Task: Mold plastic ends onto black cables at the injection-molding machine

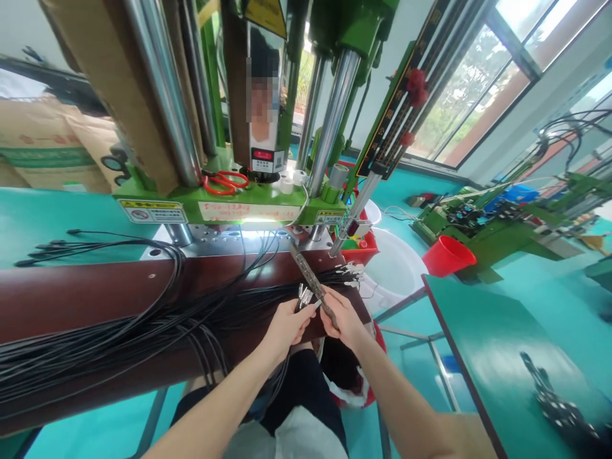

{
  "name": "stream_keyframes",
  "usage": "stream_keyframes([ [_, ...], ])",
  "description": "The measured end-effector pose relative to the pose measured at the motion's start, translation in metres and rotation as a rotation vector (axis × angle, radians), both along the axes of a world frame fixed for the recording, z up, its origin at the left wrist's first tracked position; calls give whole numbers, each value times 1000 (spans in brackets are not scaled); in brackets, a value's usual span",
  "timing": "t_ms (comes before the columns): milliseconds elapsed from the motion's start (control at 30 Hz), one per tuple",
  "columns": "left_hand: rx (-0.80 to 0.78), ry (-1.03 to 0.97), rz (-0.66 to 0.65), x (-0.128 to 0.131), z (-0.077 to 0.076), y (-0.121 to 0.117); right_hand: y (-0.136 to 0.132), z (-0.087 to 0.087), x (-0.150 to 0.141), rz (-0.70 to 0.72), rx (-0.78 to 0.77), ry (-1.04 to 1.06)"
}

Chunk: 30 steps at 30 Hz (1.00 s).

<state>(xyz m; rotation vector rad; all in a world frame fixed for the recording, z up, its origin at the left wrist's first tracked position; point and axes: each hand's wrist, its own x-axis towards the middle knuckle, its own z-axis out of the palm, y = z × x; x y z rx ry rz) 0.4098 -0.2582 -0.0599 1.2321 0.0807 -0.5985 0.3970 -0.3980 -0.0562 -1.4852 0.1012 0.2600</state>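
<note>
My left hand [287, 325] is closed in a pinch on a small bunch of black cables with metal connector tips [303, 296]. My right hand [340, 317] is closed on a long narrow metal fixture bar [306, 275] that slants up toward the green press [248, 204]. Both hands meet over the front edge of the dark brown bench [95, 293]. A thick bundle of black cables [119, 338] lies across the bench from the left.
Red-handled scissors [224, 182] lie on the press's green platen. A white tub [396, 268] and a red bin [366, 248] sit right of the press, with a red cup [447, 255] beyond. A teal table [502, 344] with a dark part stands at right. Cardboard boxes are at far left.
</note>
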Motion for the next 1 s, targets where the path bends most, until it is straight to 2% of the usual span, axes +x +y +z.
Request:
stream_keyframes([
  [100,14,-8,-30,0,0,-3,1,-8,-3,-66,87,-33],
  [233,27,12,-67,1,0,-1,-1,-11,-2,-70,57,-68],
  [500,57,-8,-57,-1,-6,5,6,-17,-9,-36,-254,-238],
  [567,60,-55,5,-3,-9,7,8,-17,-8,-33,-234,-223],
  [700,-4,-139,313,-4,-9,9,5,-14,-6,-97,-71,-96],
  [767,-31,-122,423,-3,-7,9,3,-13,-6,-112,-33,-91],
  [833,-23,-93,386,-3,-4,8,1,-12,-5,-108,-27,-95],
  [933,64,-83,181,-3,-2,5,0,-12,-5,-69,-50,-109],
  [1000,94,-75,105,-2,-3,4,-1,-11,-5,-29,-64,-120],
])
